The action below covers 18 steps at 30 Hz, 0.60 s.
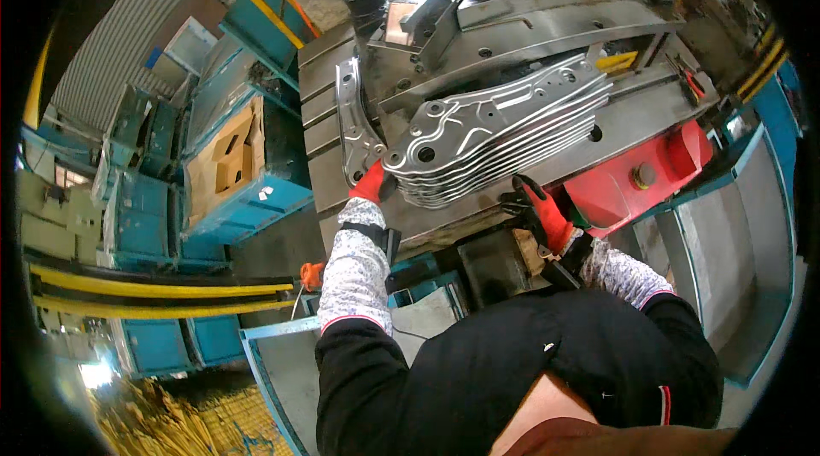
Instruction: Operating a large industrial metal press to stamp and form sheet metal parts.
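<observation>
A stack of stamped metal panels [504, 127] lies on the steel die bed [333, 144], its several edges fanned toward me. To its left a single stamped panel [352, 114] stands on the bed. My left hand [373, 184], in a red and black glove, is at the near left corner of the stack, beside the lower end of the single panel. Its fingertips are partly hidden, so I cannot tell if it grips either. Off the stack's front edge, my right hand [544, 215], gloved the same, has its fingers apart and holds nothing visible.
On the right sit a red tray [642, 178] and pliers [690, 84]. A raised steel die [530, 33] and a hex key [500, 21] lie beyond the stack. Blue bins [248, 213] stand left, one holding cardboard, near a yellow rail [162, 311]. Metal-walled containers [726, 242] flank me.
</observation>
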Available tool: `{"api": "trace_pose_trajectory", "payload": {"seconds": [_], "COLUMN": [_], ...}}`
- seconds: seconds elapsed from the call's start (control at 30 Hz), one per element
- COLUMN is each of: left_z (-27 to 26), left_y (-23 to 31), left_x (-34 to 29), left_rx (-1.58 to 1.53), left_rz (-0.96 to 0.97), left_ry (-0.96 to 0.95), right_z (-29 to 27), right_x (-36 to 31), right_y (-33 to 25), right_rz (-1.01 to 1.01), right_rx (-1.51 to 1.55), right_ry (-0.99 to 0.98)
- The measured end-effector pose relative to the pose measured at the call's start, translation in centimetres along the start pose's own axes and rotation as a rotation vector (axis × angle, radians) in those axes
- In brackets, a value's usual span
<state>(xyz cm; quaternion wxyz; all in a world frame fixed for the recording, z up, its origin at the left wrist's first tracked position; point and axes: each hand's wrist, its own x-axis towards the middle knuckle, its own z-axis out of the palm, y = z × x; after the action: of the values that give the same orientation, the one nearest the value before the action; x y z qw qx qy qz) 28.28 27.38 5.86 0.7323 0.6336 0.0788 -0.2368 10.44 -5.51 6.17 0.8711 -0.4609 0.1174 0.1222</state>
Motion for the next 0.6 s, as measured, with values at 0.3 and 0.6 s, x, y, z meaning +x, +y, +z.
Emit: {"api": "trace_pose_trajectory", "payload": {"seconds": [0.3,0.6], "left_z": [-3.1,-3.2], "left_y": [-1.9,-2.6], "left_x": [-1.6,-5.7], "left_rx": [-0.018,0.041], "left_rz": [0.072,0.045], "left_ry": [0.002,-0.075], "right_z": [1.2,-4.2], "right_x": [0.1,4.8], "right_y": [3.6,13.5], "right_rz": [-0.083,-0.265], "right_rx": [0.078,0.355], "right_ry": [0.185,0.187]}}
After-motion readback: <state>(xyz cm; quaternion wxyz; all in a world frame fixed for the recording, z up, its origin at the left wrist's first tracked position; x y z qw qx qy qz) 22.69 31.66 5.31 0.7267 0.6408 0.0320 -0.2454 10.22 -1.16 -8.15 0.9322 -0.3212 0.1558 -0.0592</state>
